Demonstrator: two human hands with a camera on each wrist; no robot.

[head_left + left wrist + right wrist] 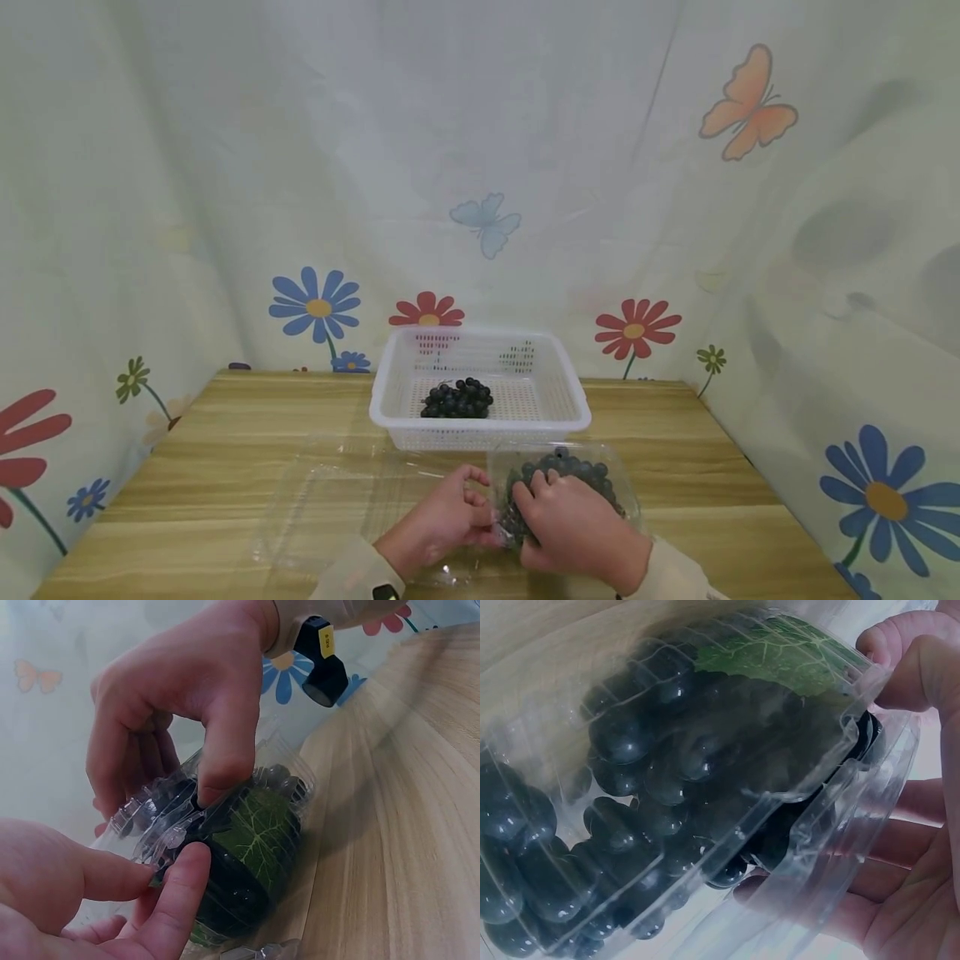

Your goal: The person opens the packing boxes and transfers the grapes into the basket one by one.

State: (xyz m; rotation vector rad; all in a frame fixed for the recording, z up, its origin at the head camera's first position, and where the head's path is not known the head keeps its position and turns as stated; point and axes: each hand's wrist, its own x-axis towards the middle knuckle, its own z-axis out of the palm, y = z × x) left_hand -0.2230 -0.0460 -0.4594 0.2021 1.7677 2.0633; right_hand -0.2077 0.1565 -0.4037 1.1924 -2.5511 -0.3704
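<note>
A clear plastic clamshell box [628, 492] of dark grapes [232, 889] stands at the table's front right, with a green leaf print [262, 832] on its side. My left hand [453, 517] is at the box's left side; its thumb and index finger pinch the rim in the left wrist view. Reaching over the top, my right hand [577, 525] grips the same edge, thumb on the near side and curled fingers beyond. In the right wrist view, the grapes [697, 765] show through the clear wall, beside the right palm [911, 892].
Behind the hands is a white perforated basket [480, 423] holding a bunch of dark grapes [457, 400]. Another clear plastic container [322, 508] lies on the wooden table [172, 517] at the left. A flower-printed curtain [480, 125] surrounds the table.
</note>
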